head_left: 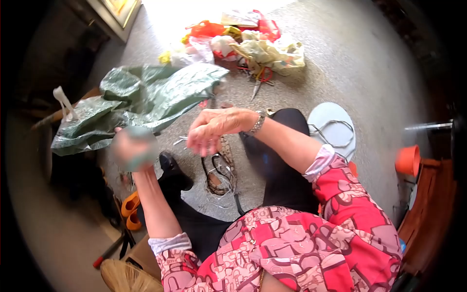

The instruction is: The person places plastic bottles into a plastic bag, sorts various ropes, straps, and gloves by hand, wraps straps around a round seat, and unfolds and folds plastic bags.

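My left hand (pixel 135 151) is at the left, badly blurred, with its fingers mostly hidden. It appears closed on a crumpled green plastic bag (pixel 168 92), which spreads up and to the right from it. My right hand (pixel 214 127), with a watch (pixel 258 122) at the wrist, hovers near the middle. Its fingers hang loosely downward, slightly apart, and I see nothing in them. Beneath it on the floor lies a brown patterned item with black edging (pixel 226 165), tangled with thin pale strings (pixel 221 187).
Several plastic bags (pixel 272 51) lie in a heap ahead, with red-handled scissors (pixel 258 83) beside them. A pale round seat or lid (pixel 332 129) is beyond my knee. An orange pot (pixel 407 160) stands at the right. Orange shoes (pixel 130 209) and a broom (pixel 129 277) are at lower left.
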`<state>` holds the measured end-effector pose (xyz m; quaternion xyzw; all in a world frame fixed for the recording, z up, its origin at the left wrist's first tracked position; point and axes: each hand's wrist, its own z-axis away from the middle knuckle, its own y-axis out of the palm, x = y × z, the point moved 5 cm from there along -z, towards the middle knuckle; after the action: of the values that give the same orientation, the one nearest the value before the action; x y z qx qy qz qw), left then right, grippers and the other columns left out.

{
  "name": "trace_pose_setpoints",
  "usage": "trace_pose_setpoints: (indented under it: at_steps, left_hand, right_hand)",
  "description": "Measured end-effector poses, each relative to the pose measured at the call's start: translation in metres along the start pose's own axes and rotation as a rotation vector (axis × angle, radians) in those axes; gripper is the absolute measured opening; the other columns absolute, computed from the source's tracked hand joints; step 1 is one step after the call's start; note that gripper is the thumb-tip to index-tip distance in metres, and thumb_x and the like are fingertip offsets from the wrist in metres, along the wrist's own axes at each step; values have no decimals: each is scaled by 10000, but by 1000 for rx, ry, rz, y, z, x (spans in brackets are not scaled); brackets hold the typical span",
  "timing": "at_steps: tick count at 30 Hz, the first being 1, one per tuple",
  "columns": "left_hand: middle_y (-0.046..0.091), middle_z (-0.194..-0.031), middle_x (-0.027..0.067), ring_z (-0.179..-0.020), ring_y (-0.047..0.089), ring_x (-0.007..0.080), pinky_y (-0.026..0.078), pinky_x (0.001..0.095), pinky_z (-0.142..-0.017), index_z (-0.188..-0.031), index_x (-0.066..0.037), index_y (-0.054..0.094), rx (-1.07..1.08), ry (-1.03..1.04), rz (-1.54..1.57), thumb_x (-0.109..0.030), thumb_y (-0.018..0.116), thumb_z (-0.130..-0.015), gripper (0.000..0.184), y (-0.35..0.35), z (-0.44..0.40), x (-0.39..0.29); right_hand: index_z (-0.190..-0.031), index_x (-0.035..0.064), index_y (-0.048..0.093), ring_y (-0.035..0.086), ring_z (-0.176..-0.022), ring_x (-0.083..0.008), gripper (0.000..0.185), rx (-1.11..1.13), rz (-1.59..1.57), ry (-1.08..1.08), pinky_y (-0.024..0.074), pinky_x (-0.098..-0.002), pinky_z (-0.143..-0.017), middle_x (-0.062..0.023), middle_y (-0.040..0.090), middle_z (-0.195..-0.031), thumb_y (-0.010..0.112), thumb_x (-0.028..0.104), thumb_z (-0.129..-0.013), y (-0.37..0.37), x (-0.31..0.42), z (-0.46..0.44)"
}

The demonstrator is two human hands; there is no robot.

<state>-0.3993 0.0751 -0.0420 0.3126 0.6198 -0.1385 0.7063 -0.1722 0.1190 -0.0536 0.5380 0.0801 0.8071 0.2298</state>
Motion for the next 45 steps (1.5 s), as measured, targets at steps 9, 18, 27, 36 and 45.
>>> trace_pose_setpoints:
  at_steps: [9, 18, 27, 36, 45]
  left_hand:
    - [447, -652, -20, -561, 406, 96, 332, 245, -530, -711, -107, 491, 221, -536, 211, -356, 425, -906, 323, 61, 63, 24]
    - [502, -1183, 102, -1064, 497, 236, 392, 386, -923, -1181, -11, 444, 480, -305, -19, -302, 475, -885, 416, 14, 17, 81]
    - [568, -1066, 70, -950, 553, 181, 450, 342, -840, -1072, -28, 519, 380, -378, 136, -185, 499, -888, 243, 30, 46, 57]
    - [582, -977, 15, -840, 542, 118, 451, 268, -738, -1046, -55, 545, 248, -95, 84, -171, 530, -871, 211, -4, 22, 40]
    - [575, -1003, 41, -870, 542, 144, 442, 283, -763, -1061, -40, 534, 173, -109, 42, -178, 523, -874, 233, -15, 15, 32]
  right_hand:
    - [-1256, -45, 284, 452, -1087, -362, 986, -584, 1171, -94, 402, -430, -849, -244, 492, -1098, 783, 390, -526, -20, -1, -26]
    - [-1250, -87, 304, 468, -1096, -343, 996, -467, 591, -293, 388, -382, -886, -285, 459, -1164, 519, 695, -672, -27, -4, -24]
    - [-828, -7, 565, 448, -602, -63, 174, -655, 436, -439, 399, -259, -557, -26, 556, -655, 596, 160, -787, -30, -1, -27]
    - [-920, 28, 601, 591, -699, -318, 204, -1267, 647, -603, 457, -348, -668, -205, 600, -776, 495, 96, -759, -97, 23, 25]
    - [-977, 23, 593, 473, -671, -95, 203, -1371, 696, -586, 421, -282, -667, -64, 615, -744, 522, 141, -828, -112, 25, 33]
